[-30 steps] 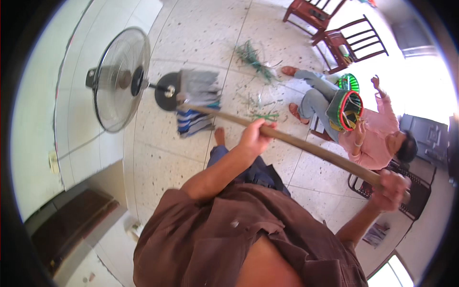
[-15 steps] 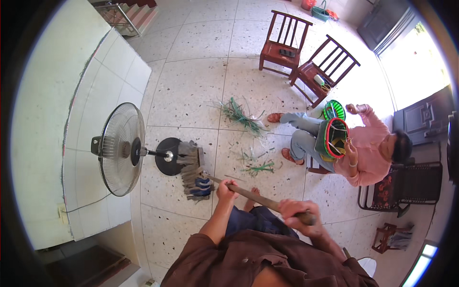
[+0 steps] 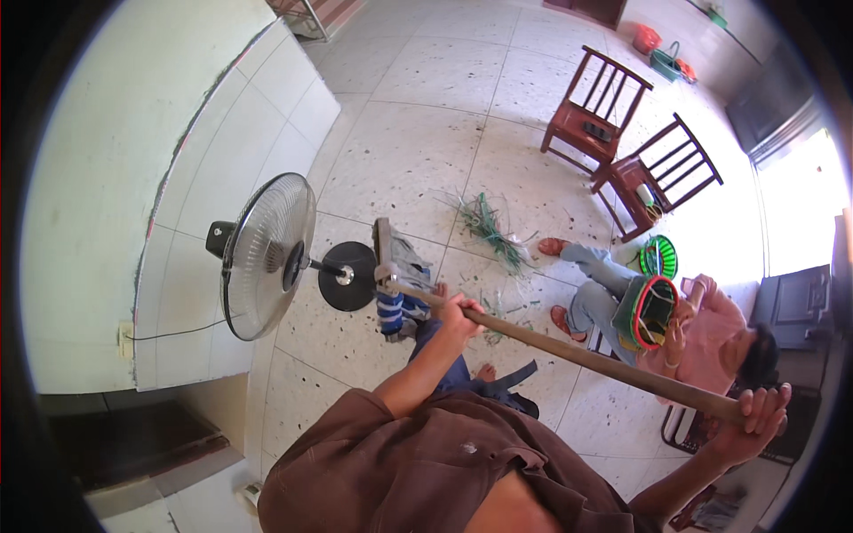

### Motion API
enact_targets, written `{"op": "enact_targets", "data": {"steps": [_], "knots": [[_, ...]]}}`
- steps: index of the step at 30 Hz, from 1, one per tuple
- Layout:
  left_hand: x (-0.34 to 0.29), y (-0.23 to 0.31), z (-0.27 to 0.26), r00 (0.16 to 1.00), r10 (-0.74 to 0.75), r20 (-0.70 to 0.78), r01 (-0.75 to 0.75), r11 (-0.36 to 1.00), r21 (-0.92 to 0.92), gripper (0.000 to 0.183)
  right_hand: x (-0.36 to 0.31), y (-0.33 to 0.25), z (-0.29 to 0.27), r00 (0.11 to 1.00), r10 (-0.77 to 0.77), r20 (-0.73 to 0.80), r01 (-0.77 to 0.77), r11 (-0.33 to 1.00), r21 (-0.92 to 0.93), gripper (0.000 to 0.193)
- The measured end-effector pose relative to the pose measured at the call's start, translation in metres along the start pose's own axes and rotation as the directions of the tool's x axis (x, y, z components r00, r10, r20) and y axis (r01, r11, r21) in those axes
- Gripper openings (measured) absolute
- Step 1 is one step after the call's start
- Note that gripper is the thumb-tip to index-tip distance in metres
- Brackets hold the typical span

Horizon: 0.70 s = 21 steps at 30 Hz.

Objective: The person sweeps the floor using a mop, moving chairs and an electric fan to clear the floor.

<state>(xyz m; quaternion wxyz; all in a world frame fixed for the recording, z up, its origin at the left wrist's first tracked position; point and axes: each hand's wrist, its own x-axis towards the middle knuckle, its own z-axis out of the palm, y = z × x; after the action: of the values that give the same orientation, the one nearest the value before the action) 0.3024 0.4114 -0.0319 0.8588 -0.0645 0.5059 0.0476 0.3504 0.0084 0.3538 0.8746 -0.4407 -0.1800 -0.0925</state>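
I hold a long wooden mop handle [image 3: 586, 357] with both hands. My left hand [image 3: 459, 315] grips it low, close to the mop head [image 3: 400, 280], whose blue and white strands lie on the tiled floor beside the fan's round black base [image 3: 348, 276]. My right hand [image 3: 753, 419] grips the upper end of the handle at the far right. Green strips [image 3: 490, 227] lie scattered on the floor just past the mop head.
A standing fan [image 3: 267, 256] is by the white tiled wall [image 3: 178, 178] at left. A seated person in pink [image 3: 702, 338] works on a green basket [image 3: 653, 306] at right. Two wooden chairs [image 3: 626, 147] stand beyond.
The view has tilted further toward the far floor. The mop head stays by the fan base. My right hand has slid out to the handle's upper end, farther from my left.
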Motion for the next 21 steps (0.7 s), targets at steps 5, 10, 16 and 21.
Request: {"op": "enact_targets", "data": {"steps": [5, 10, 16, 21], "knots": [[0.026, 0.031, 0.086, 1.0, -0.021, -0.012, 0.021, 0.999, -0.047, 0.032, 0.06, 0.053, 0.019, 0.838, -0.316, -0.446, 0.073, 0.874, -0.481, 0.041], [0.075, 0.065, 0.163, 0.992, -0.074, -0.098, 0.067, 0.995, -0.071, 0.033, 0.1, 0.101, 0.015, 0.681, -0.603, -0.414, -0.287, 0.3, -0.91, 0.068], [0.126, 0.109, 0.233, 0.988, -0.128, -0.084, 0.131, 0.991, 0.029, 0.023, 0.151, 0.139, 0.029, 0.97, -0.118, 0.214, 0.009, -0.858, -0.513, 0.044], [0.165, 0.167, 0.295, 0.992, -0.081, -0.099, 0.083, 0.997, 0.01, 0.021, 0.179, 0.213, 0.075, 0.838, 0.098, -0.537, -0.325, -0.701, -0.635, 0.037]]}}
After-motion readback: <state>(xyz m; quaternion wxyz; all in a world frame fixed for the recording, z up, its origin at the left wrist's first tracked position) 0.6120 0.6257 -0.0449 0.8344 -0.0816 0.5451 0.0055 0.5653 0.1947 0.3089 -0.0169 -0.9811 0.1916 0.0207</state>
